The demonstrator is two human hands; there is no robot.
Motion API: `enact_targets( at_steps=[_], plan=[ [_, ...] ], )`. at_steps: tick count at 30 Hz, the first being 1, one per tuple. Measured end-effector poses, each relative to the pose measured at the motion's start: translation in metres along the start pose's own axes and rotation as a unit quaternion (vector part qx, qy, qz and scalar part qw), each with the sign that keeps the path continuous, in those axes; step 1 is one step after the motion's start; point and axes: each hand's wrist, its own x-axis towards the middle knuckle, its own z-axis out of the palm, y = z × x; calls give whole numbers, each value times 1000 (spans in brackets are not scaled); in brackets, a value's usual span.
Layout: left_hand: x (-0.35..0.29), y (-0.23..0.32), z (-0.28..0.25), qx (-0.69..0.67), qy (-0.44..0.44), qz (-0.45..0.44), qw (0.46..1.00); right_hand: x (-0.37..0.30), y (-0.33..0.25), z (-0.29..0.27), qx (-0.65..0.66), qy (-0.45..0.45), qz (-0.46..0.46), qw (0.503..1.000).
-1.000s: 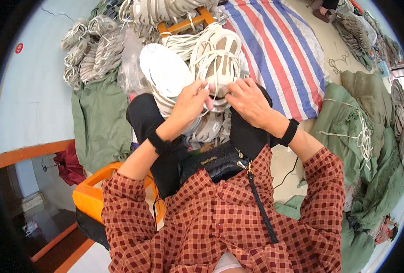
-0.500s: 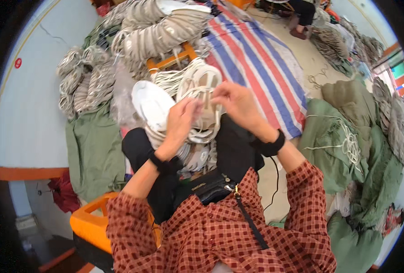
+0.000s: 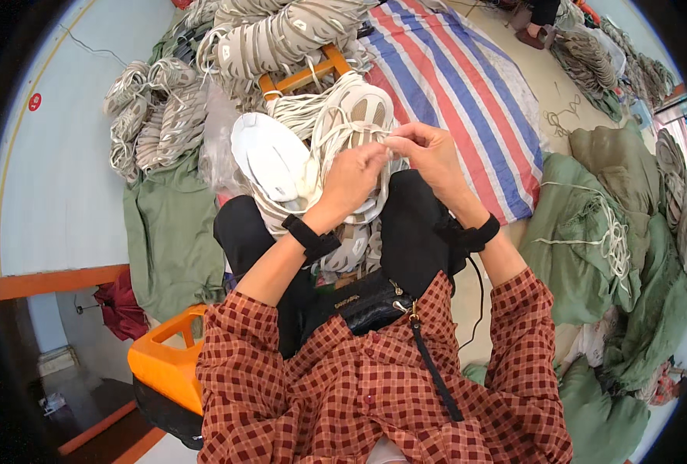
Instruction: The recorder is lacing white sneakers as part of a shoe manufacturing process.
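A beige shoe upper (image 3: 371, 104) lies in front of me above my knees, with white laces (image 3: 343, 136) across it. Over its right side, my left hand (image 3: 352, 179) and my right hand (image 3: 433, 158) meet, thumbs and fingers pinched together on a white lace. The fingertips nearly touch each other. Just left of them rests a white, shoe-shaped flat piece (image 3: 266, 155). A bundle of loose white laces (image 3: 301, 113) lies behind it, beside the upper.
An orange stool (image 3: 306, 76) stands behind the laces, next to stacked shoe uppers (image 3: 289, 40). Striped sheeting (image 3: 459, 100) covers the floor ahead. Green sacks (image 3: 583, 232) lie at the right. At lower left is an orange plastic seat (image 3: 165, 363). A person's foot (image 3: 530, 37) shows far off.
My hands were apart over the upper, blurred. Now they have come together at its right side, pinching the lace. The whole view has shifted slightly.
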Motion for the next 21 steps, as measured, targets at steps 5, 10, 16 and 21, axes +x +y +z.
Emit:
enact_targets(
  at_steps=[5, 10, 16, 21],
  plan=[
    [-98, 22, 2, 301, -327, 171, 879, 0, 20, -22, -28, -82, 90, 992],
    [-130, 70, -14, 212, -231, 149, 938, 26, 34, -7, -279, 55, -136, 949],
    [-125, 105, -47, 71, -141, 163, 974, 34, 33, 14, -558, 0, -300, 774],
    [-193, 125, -94, -170, -250, -309, 902, 31, 26, -4, -613, -8, -252, 749]
  ],
)
